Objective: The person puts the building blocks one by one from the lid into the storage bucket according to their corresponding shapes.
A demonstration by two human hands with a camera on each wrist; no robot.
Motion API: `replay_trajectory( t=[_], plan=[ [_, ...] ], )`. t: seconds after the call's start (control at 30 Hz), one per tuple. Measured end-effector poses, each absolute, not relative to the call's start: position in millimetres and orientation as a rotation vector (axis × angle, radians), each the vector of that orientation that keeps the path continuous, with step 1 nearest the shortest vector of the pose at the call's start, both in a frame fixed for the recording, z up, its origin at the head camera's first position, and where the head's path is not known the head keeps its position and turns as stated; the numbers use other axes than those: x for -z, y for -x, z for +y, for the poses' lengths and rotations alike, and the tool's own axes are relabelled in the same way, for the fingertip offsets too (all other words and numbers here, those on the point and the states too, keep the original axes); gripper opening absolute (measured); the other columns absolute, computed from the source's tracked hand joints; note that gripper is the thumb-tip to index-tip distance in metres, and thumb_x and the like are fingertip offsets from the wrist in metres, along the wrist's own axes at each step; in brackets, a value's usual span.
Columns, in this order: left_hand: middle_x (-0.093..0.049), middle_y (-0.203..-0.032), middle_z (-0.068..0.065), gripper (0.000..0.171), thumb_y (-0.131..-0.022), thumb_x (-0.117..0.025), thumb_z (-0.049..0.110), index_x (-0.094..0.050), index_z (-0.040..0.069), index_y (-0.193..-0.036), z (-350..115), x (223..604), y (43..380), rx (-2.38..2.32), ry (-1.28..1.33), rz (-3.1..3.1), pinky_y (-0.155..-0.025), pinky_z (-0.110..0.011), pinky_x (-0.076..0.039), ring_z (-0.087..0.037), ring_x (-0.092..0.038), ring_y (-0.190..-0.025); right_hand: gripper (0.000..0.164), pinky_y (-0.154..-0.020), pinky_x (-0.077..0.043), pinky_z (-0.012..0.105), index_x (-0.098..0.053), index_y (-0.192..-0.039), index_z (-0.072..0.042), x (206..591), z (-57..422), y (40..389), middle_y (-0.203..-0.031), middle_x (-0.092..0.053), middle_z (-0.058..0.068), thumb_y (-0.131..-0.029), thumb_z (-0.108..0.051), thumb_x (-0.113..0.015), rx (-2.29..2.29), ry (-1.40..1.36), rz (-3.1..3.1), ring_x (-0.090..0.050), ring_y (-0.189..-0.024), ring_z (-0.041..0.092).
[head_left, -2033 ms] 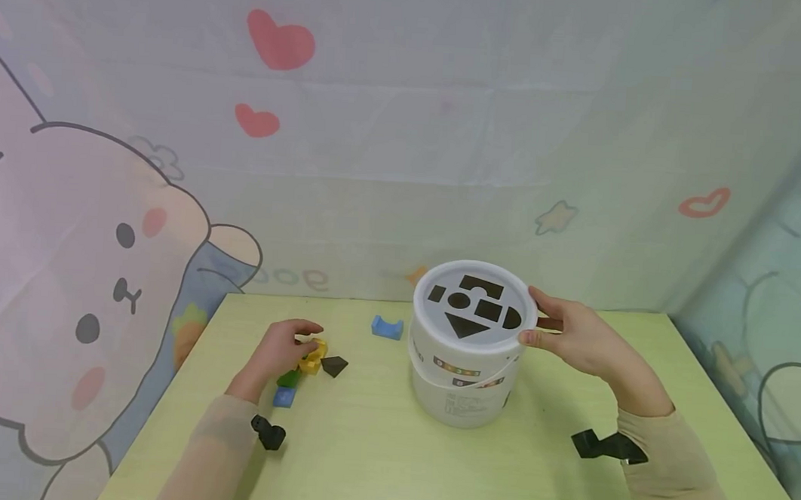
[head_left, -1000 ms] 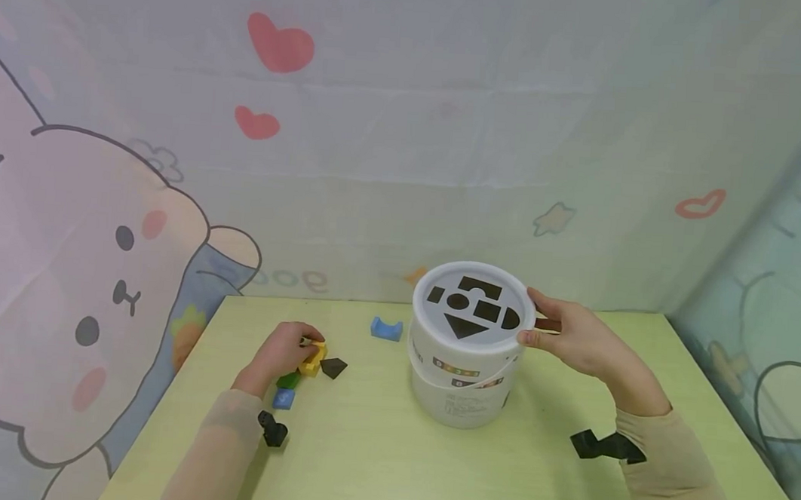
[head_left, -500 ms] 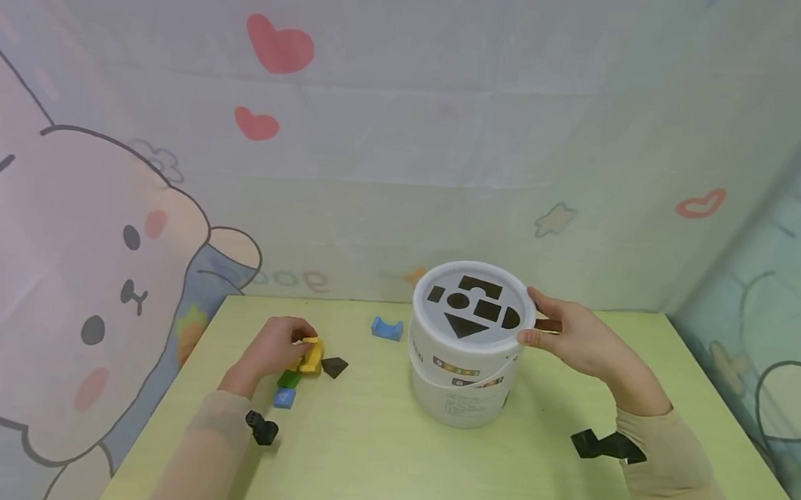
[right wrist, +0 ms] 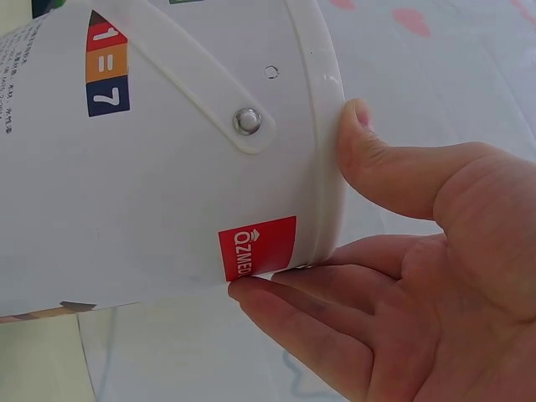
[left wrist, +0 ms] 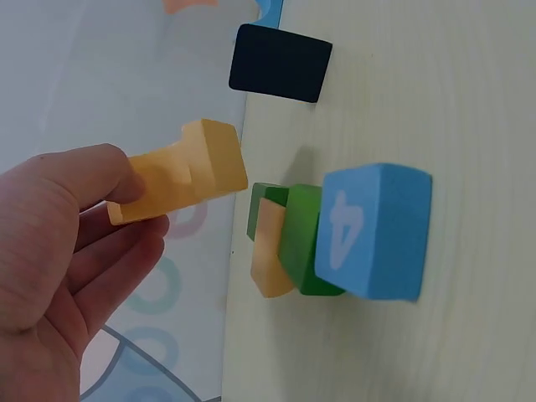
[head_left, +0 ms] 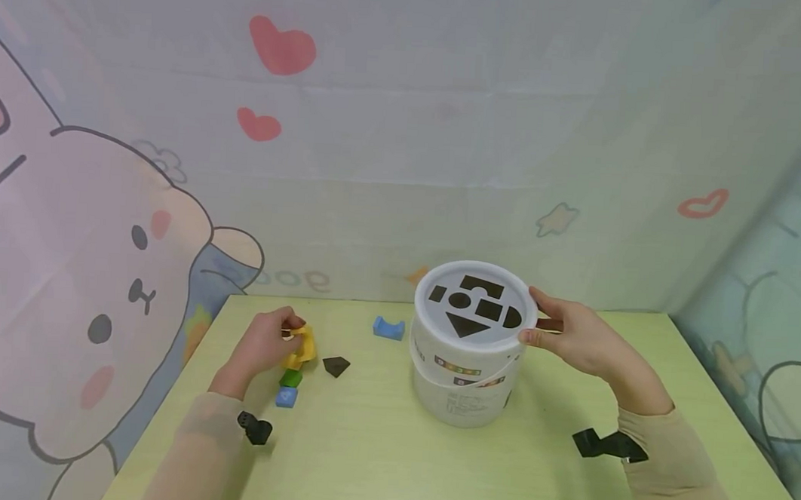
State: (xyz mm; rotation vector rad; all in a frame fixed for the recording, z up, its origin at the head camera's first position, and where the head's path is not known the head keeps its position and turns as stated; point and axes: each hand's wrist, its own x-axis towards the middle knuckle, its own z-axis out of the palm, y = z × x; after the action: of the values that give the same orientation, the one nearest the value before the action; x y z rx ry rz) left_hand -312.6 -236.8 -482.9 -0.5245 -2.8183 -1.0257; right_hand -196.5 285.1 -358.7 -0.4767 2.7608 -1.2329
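Observation:
My left hand [head_left: 259, 344] pinches a yellow arch-shaped block [left wrist: 172, 172] between thumb and fingers. In the left wrist view the block is held off the table. Beside it stand a blue block marked 4 [left wrist: 373, 230], green blocks [left wrist: 303, 243] and another yellow block [left wrist: 270, 251], partly hidden. A dark block [head_left: 336, 366] lies to the right of them. My right hand [head_left: 582, 342] holds the rim of a white lidded bucket [right wrist: 167, 184], its thumb against the lid's edge and its fingers along the side. The lid [head_left: 431, 323] has several shaped holes.
A blue arch-shaped block [head_left: 388, 328] lies between the dark block and the bucket, near the table's far edge. The pale yellow table [head_left: 376, 460] ends at a printed cloth backdrop [head_left: 406, 144]. The bucket's handle [right wrist: 188, 75] hangs down its side.
My left hand has taken hold of the yellow arch block and moved it up and left, away from the other blocks. My right hand and the bucket stay as they were.

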Motion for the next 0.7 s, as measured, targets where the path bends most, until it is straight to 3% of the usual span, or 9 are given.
replay_trajectory(
  t=[0.2, 0.7],
  plan=[
    [-0.075, -0.121, -0.019, 0.015, -0.092, -0.076, -0.002, -0.063, 0.006, -0.092, -234.3, 484.1, 313.5, 1.093, 0.523, -2.792, -0.096, -0.05, -0.061, -0.038, -0.074, -0.11, 0.088, -0.105, -0.052, 0.061, -0.022, -0.167, 0.006, 359.4, 286.4, 196.3, -0.165, -0.037, 0.03, -0.104, -0.027, -0.074, 1.229, 0.464, 2.762, -0.058, -0.137, 0.046],
    [-0.074, -0.12, -0.022, 0.02, -0.093, -0.075, -0.011, -0.061, 0.004, -0.091, -226.1, 478.2, 308.9, 1.209, 0.562, -2.719, -0.097, -0.049, -0.059, -0.04, -0.073, -0.113, 0.089, -0.107, -0.051, 0.062, -0.023, -0.167, 0.005, 360.0, 286.8, 197.5, -0.165, -0.038, 0.029, -0.103, -0.03, -0.075, 1.208, 0.463, 2.782, -0.058, -0.137, 0.045]
  ],
)
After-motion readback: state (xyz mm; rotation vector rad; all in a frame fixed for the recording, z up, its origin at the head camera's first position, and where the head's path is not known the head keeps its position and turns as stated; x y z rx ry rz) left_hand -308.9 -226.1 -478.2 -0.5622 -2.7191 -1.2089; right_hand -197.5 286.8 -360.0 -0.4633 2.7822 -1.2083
